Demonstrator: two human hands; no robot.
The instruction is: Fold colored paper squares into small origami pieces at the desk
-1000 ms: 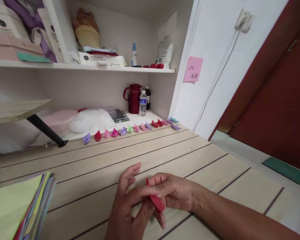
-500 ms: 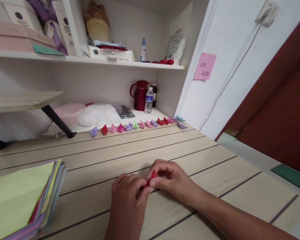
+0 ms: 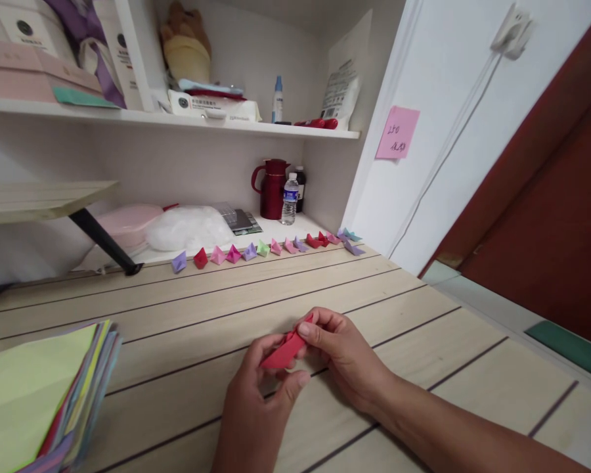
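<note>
Red folded paper [image 3: 284,351] pinched between left hand [image 3: 256,414], right hand [image 3: 342,355]

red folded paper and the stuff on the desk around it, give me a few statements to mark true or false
1. Both the left hand and the right hand hold the red folded paper. True.
2. The stack of coloured sheets lies to the right of the hands. False: it lies at the left edge of the desk.
3. A row of small folded paper shapes lines the far edge of the desk. True.
4. The sticky note on the wall is yellow. False: it is pink.
5. A water bottle stands beside the dark red jug. True.
</note>
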